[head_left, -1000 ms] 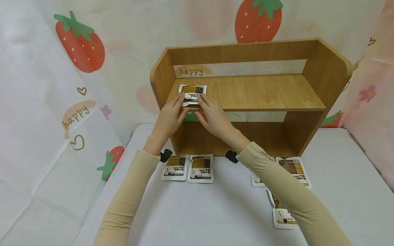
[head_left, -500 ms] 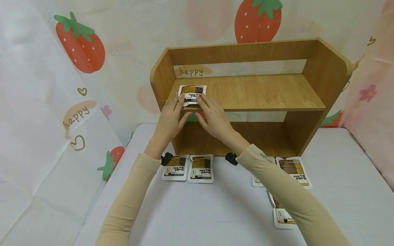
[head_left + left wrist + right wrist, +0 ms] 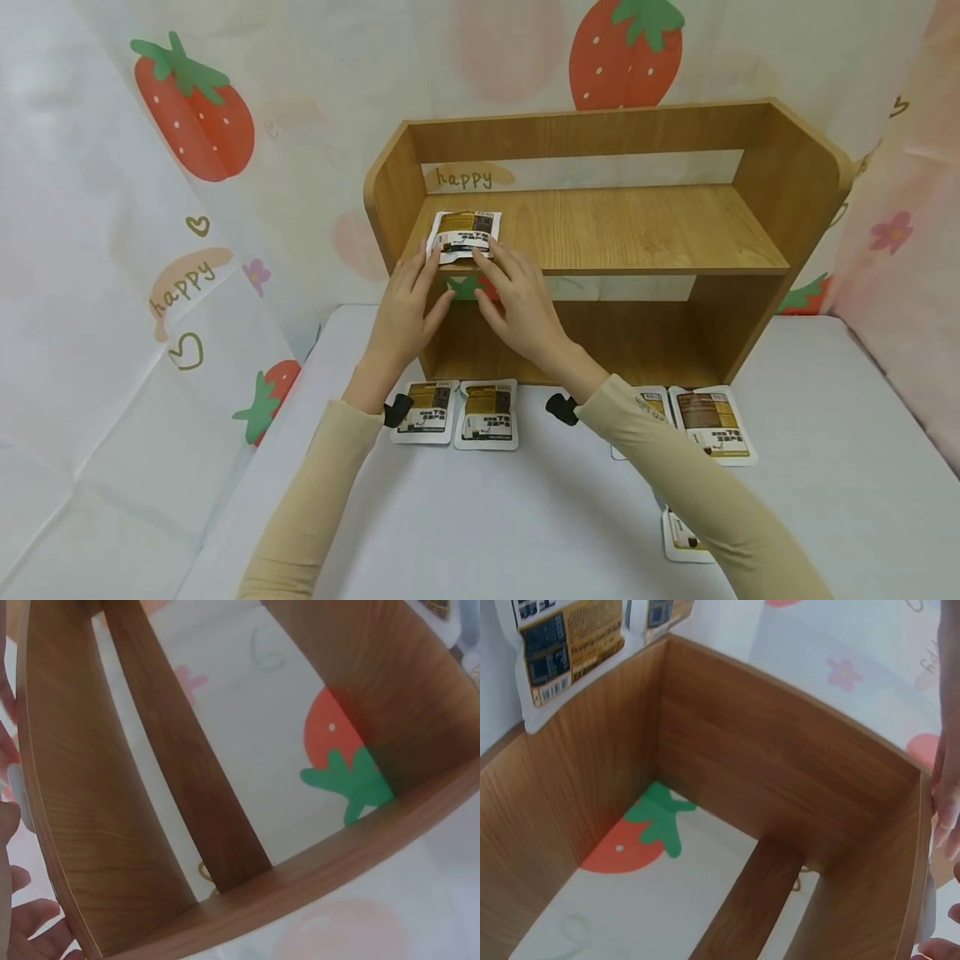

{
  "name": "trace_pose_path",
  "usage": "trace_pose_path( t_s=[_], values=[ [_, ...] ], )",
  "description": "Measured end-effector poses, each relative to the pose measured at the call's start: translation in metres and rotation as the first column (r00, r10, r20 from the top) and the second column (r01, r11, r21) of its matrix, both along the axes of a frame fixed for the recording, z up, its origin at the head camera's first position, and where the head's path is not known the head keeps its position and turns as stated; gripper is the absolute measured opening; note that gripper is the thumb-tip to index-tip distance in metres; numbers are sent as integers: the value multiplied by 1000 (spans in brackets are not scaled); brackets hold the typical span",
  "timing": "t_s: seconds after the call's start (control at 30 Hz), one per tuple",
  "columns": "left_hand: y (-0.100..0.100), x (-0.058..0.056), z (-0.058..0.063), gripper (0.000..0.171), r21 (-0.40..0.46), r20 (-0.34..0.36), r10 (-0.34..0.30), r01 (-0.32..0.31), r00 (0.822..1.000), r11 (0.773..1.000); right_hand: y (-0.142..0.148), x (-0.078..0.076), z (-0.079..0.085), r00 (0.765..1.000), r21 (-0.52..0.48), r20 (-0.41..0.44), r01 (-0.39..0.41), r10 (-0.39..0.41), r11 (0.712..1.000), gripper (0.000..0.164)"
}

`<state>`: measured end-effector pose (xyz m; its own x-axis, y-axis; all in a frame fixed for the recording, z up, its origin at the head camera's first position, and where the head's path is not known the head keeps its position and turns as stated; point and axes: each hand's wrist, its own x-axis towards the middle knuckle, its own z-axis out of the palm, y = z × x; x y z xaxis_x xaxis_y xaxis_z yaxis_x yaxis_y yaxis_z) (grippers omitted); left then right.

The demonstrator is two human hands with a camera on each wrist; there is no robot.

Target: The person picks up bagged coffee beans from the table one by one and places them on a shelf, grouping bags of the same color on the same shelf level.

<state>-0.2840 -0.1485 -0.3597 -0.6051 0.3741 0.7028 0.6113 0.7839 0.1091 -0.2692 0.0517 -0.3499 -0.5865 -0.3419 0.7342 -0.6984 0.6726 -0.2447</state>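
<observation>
A flat white food pouch [image 3: 467, 227] with a brown and gold label lies on the upper board [image 3: 637, 229] of a wooden shelf, at its left end. My left hand [image 3: 401, 312] touches the pouch's front left edge with extended fingers. Opposite it, my right hand [image 3: 525, 310] has straight fingertips on the front right edge. Both thumbs hang below the board's front edge, apart from each other. The left wrist view has only some fingers [image 3: 37, 926] at its left border; in the right wrist view, fingers [image 3: 949, 810] show at the right border.
Two similar pouches [image 3: 426, 412] [image 3: 487, 417] lie side by side before the shelf's lower left. More pouches [image 3: 716, 423] lie at the right, some partly covered by my right sleeve [image 3: 697, 492]. A side panel [image 3: 802, 192] bounds the shelf's right end.
Both hands have drawn slightly back toward me, baring more of the pouch's label. The pouch has stayed at about the same place on the board.
</observation>
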Motion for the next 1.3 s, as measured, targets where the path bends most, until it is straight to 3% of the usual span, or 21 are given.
trace_pose_path(
  t_s=[0.53,0.9,1.3],
  values=[
    [-20,19,-29,57,85,-58,-56,60,997,995,-12,21,-28,997,-115,-16,-81,79,990,49],
    [-24,30,-58,53,94,18,-47,45,999,995,-19,34,-54,994,-156,42,-92,99,984,51],
    [-30,42,-91,51,90,120,-10,-1,993,996,-29,46,-91,968,-196,204,-106,146,975,53]
  ],
)
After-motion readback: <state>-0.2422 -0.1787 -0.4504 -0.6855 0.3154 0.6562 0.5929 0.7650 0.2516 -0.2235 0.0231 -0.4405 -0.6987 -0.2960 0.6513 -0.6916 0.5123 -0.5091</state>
